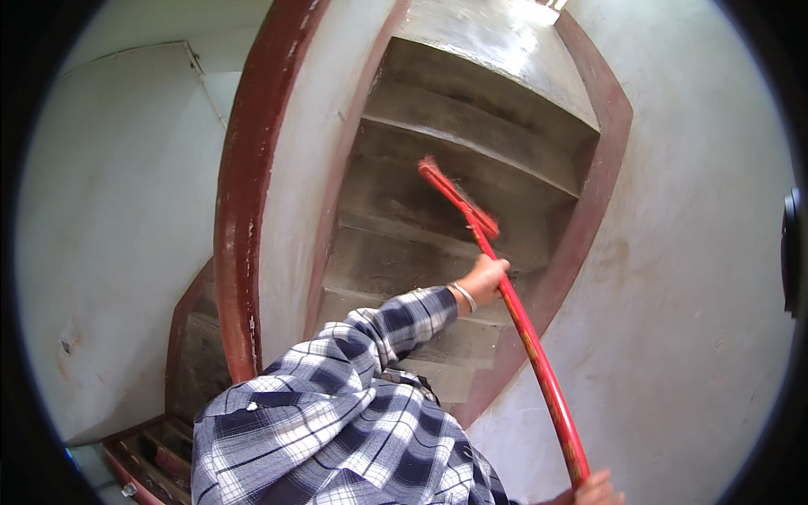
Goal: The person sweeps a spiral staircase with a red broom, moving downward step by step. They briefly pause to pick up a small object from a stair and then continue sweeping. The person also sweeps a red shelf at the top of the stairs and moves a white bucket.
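A red push broom (459,201) with a red head and bristles hovers over or rests against the concrete stairs; I cannot tell if the bristles touch. My left hand (485,281), with a pale bangle at the wrist, grips the red handle (536,353) a little below the head. At the bottom right edge my right hand (596,489) holds the handle's lower end and is partly cut off by the frame. Concrete steps (404,189) rise ahead of me. My plaid sleeve and shirt cover the lower steps.
On the left stands a white stair parapet with a dark red top (243,208). A white wall (682,265) with a red-brown skirting band (593,189) runs along the right. A bright landing (480,31) lies above, and lower steps (196,353) show at the left.
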Demonstrator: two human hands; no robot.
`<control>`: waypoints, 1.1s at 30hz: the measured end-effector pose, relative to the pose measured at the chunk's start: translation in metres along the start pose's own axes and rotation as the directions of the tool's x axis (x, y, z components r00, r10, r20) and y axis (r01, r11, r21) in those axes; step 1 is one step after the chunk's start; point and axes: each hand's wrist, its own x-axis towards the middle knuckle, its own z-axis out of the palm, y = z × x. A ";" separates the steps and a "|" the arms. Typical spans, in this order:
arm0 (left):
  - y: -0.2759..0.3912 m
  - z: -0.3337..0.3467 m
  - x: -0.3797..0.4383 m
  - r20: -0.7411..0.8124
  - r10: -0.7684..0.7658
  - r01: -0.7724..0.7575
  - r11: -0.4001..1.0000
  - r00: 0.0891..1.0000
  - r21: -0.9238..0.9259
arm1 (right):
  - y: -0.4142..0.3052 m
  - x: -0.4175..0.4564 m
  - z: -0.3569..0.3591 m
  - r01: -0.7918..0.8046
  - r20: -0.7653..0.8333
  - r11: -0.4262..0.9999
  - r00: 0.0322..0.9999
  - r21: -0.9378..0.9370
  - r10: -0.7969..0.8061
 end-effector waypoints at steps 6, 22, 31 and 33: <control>0.072 -0.133 0.097 -0.120 0.073 -0.117 0.900 0.990 -0.421 | 0.092 0.047 0.122 -0.140 0.269 0.989 0.955 0.041 0.124; 0.114 -0.179 0.085 0.006 0.089 -0.067 0.793 0.996 -0.605 | 0.108 0.003 0.269 0.036 0.420 0.998 0.907 -0.052 -0.011; 0.097 -0.164 0.042 -0.022 0.135 -0.117 0.747 0.991 -0.655 | 0.101 0.056 0.249 -0.182 0.726 0.967 0.688 0.178 -0.004; 0.101 -0.153 0.017 0.008 0.120 -0.083 0.735 0.993 -0.673 | 0.088 0.073 0.239 -0.141 0.719 0.973 0.694 0.183 -0.035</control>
